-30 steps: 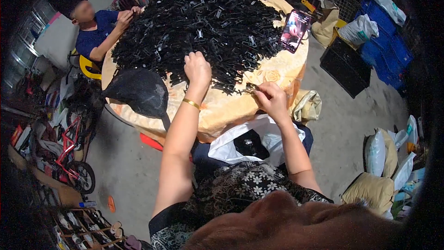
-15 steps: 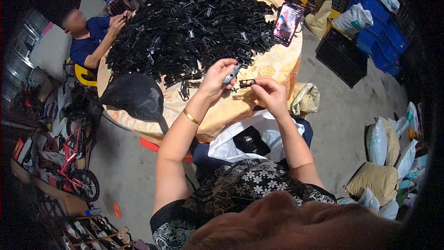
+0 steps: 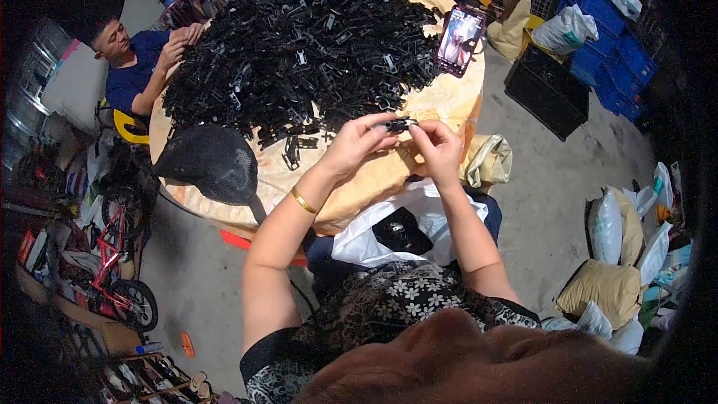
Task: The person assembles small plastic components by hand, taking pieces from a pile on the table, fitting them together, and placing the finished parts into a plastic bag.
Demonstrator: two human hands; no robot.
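Note:
Above the near side of the table, my left hand [image 3: 357,147] and my right hand [image 3: 440,151] meet at a small black plastic clip-like part [image 3: 398,126]. My right thumb and fingertips pinch its right end. The left fingers close on its other end; whether they also hold a small grey-blue object cannot be made out. Beyond them spreads a large heap of similar black parts [image 3: 299,49] on the table with a cream patterned cloth [image 3: 299,187]. On my lap lies an open white bag [image 3: 357,239] with shiny black contents [image 3: 404,230].
A black mesh cap [image 3: 209,163] lies at the table's left, a lit phone [image 3: 459,41] at its right. Across the left edge a person in a dark blue shirt [image 3: 149,56] handles something small. Filled sacks [image 3: 602,292], a black crate [image 3: 547,91] and a red bicycle [image 3: 112,254] stand around.
My hands have come together on the black part, which was held apart in the right hand. The grey-blue object seen in my left hand no longer shows clearly. The view has shifted slightly.

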